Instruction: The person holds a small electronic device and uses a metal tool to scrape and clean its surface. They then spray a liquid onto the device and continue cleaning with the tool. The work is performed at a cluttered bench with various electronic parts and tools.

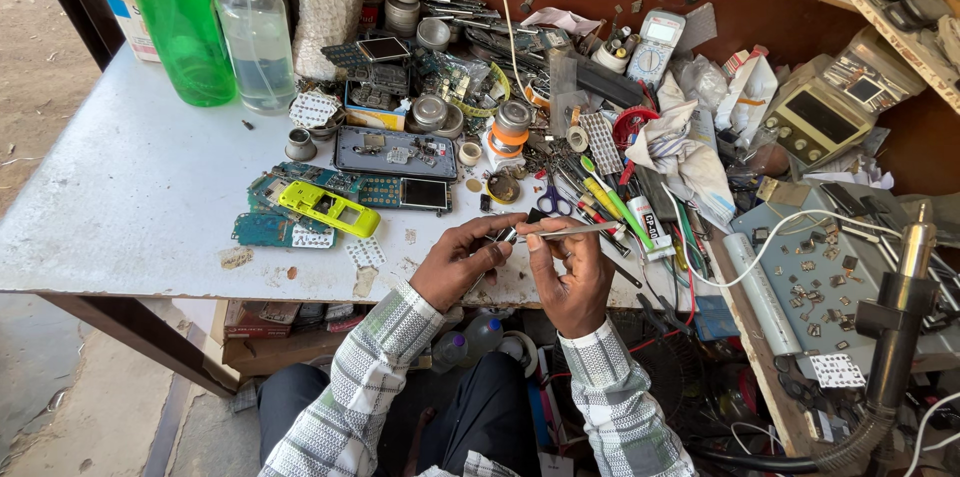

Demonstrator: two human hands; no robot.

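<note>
— Well, from the head camera: the left hand (462, 262) and the right hand (572, 275) meet over the front edge of the desk (130, 207). The right fingers are pinched round metal tweezers (570, 231), which lie level and point away to the right. The left fingertips are closed on something small and dark right at the tweezers' near end; it is too small to tell what it is.

— What could go wrong?

— I'd judge the small piece is the risk. It is held beyond the desk's front edge, above the lap, so a slip of the pinch could drop it among the bottles and clutter under the desk, where it would be hard to find. The hot-air nozzle (915, 247) stands upright by the right edge, near the right forearm; a careless elbow could knock it.

— And the surface?

— A worn, pale desk top, scuffed and stained. A yellow phone shell (330, 207) lies on green circuit boards (262, 229) near the middle, with a dark phone body (395, 150) behind it. A green bottle (182, 27) and a clear bottle (257, 37) stand at the far left corner. Scissors (553, 199), tubes and tins crowd the far right.

— The room?

— A reddish-brown back wall with small parts stuck on it, a shelf at the upper right, a bare dusty floor to the left.
</note>
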